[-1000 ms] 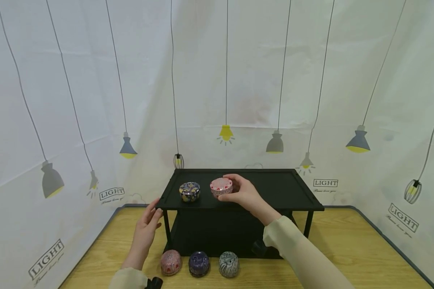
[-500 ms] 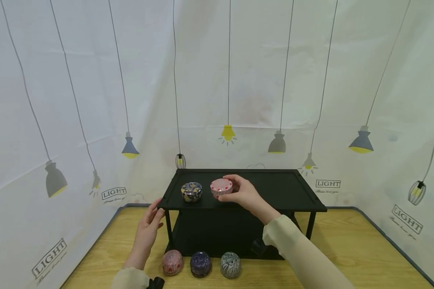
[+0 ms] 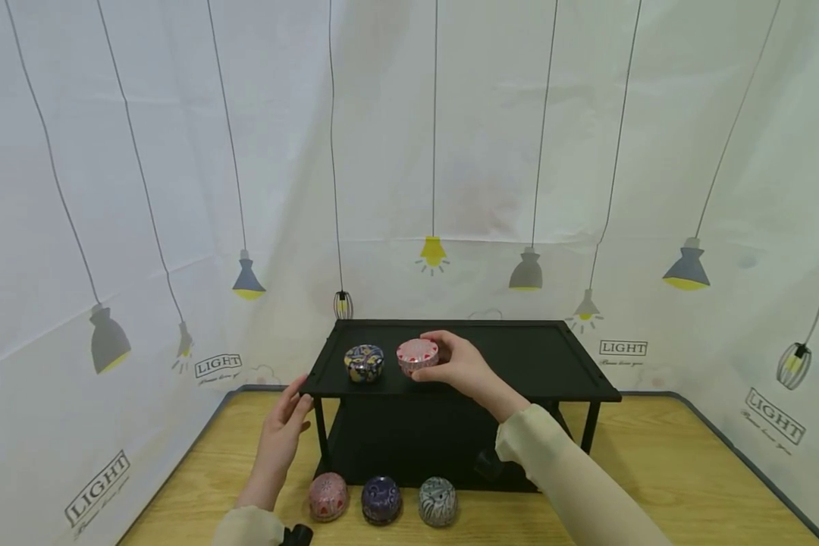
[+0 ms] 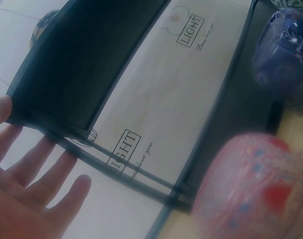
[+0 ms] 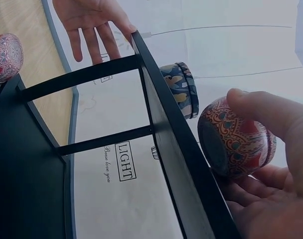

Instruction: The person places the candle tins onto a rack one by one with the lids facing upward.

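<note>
Pink tin (image 3: 418,353) edged toward blue tin (image 3: 365,364), perhaps lifted; right grip (image 3: 462,373) pinching it, left grip (image 3: 281,431) spread.

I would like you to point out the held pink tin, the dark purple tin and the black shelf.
Held pink tin (image 5: 237,138): right wrist view, patterned side.
Dark purple tin (image 3: 381,495): head view, lid.
Black shelf (image 3: 519,358): head view, bare upper board.

Black shelf (image 5: 179,129) cropped in right wrist view

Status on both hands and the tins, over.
Right hand grips pink tin at upper shelf. Left hand touches shelf corner. Blue-yellow tin stands alongside.
</note>
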Available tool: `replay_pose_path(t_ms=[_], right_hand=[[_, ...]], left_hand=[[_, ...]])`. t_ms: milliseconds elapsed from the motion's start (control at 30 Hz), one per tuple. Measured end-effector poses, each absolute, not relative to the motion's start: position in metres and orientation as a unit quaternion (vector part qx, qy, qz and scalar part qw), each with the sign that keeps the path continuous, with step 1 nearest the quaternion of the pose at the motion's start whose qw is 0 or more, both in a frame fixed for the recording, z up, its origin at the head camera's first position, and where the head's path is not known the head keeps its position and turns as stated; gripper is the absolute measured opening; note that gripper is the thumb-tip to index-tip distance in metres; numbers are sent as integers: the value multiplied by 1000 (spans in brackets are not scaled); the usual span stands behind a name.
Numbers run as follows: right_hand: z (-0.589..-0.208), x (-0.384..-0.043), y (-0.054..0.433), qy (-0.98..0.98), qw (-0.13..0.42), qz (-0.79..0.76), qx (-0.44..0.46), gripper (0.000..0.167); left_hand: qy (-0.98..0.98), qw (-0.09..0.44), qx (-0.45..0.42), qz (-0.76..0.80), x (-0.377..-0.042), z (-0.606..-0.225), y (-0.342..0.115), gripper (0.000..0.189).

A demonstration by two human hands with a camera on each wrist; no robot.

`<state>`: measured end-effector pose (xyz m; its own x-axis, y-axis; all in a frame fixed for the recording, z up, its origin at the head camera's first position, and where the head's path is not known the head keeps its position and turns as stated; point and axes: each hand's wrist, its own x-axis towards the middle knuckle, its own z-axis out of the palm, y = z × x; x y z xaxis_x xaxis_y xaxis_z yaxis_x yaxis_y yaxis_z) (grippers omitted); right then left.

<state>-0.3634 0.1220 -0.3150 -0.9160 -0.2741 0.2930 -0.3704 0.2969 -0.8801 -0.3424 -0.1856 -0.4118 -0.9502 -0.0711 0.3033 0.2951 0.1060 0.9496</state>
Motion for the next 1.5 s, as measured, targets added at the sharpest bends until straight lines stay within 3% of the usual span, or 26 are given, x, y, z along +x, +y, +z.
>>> replay_pose_path(t_ms=[1500], right_hand=[[-316, -371, 114, -861, 53, 475, 175, 68]], left_hand=[[-731, 141, -78, -663, -343, -413, -186, 53]])
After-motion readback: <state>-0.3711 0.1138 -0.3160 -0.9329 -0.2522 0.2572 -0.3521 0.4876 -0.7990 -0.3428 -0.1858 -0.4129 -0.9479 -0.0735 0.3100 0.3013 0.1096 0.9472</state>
